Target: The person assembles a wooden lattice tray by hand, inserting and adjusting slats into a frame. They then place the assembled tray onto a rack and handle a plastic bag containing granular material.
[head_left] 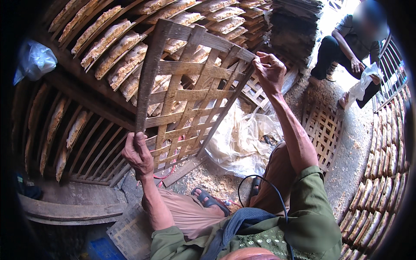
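A wooden-framed lattice tray [149,82] of woven bamboo strips stands tilted up in front of me, with gaps between its strips. My left hand [138,154] is closed on the lower left end of its frame, thumb uppermost. At the upper right corner, my right hand [269,71] pinches the frame with bent fingers. Behind the lattice, thin flat boards carrying pale crusty slabs [125,51] show through in part. Crumpled clear plastic sheeting [242,143] lies on the floor beyond the tray's right side.
Slatted racks [97,147] with more slabs stand at the left. Long rows of slabs [368,195] line the right side. Another woven lattice [323,134] lies on the crumb-strewn floor. A person [346,52] crouches at the far right holding a plastic bag [363,86]. A black cable [273,186] loops near my knees.
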A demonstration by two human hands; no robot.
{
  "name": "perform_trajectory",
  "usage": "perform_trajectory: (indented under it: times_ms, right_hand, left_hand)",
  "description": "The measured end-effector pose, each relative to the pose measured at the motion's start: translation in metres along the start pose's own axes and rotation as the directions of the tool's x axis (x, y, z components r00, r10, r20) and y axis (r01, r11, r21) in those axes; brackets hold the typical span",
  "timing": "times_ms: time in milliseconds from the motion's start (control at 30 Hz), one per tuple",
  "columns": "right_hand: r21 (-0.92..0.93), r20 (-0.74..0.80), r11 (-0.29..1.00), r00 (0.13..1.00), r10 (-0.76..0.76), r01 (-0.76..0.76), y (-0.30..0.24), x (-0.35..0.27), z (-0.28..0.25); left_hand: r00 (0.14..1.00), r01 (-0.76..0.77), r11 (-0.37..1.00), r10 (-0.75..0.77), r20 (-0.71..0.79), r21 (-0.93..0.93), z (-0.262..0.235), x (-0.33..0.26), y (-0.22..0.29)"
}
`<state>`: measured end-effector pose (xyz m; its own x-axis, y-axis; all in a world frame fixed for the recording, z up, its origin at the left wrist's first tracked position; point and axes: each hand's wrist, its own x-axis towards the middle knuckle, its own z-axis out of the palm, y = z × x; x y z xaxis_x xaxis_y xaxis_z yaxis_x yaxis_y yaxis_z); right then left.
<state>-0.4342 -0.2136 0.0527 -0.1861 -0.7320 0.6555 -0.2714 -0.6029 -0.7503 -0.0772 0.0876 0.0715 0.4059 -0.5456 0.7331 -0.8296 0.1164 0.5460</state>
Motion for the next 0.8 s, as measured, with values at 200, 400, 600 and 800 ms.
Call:
perform_trajectory:
  times_ms: [200, 400, 600, 800]
  right_hand:
    - [-0.227, 0.020, 0.973, 0.999, 0.050, -0.044, 0.010, 0.003, -0.003]
    - [-0.261, 0.019, 0.961, 0.994, 0.105, -0.097, 0.011, 0.000, 0.000]
    - [0.273, 0.165, 0.850, 0.892, 0.420, -0.451, 0.043, 0.009, -0.008]
    - [0.506, 0.292, 0.768, 0.916, 0.276, -0.393, 0.041, 0.024, -0.032]
  left_hand:
    - [0.997, -0.079, 0.996, 0.079, -0.014, 0.037, 0.007, -0.008, 0.002]
    - [0.998, -0.054, 0.997, 0.054, -0.010, 0.055, 0.008, -0.007, 0.005]
    - [1.000, 0.008, 0.997, -0.006, -0.031, 0.077, 0.002, -0.002, -0.006]
    - [0.989, 0.131, 0.990, -0.134, -0.058, -0.061, -0.005, 0.004, -0.023]
